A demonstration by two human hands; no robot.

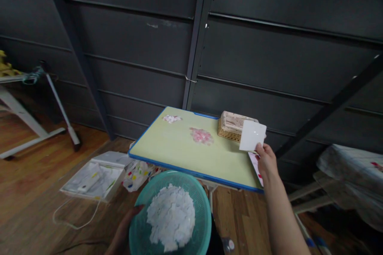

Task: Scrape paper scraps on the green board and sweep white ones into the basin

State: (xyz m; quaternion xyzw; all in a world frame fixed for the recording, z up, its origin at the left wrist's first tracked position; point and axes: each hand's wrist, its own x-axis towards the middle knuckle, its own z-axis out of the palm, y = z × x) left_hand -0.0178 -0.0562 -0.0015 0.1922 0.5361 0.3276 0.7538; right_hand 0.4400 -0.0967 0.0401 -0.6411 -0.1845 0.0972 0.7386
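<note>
A green plastic basket (202, 207) heaped with small white pieces (172, 217) is at the bottom of the view. My left hand (129, 220) grips its left rim, with the thumb over the edge and the other fingers hidden. Out to the right, over the table's right end, my right hand (265, 158) pinches a square white card (252, 134) by its lower right corner. Behind the card, a woven box (229, 127) stands on the pale yellow table (167, 149). A pink-patterned sheet (256, 167) lies just below the right hand, partly covered by it.
Pink pieces (202, 136) and a small white pile (171, 118) lie on the blue-edged table. An open white box (91, 179) and a spotted plastic bag (136, 175) are on the floor at left. A covered table (356, 171) stands at right, before a dark panelled wall (143, 40).
</note>
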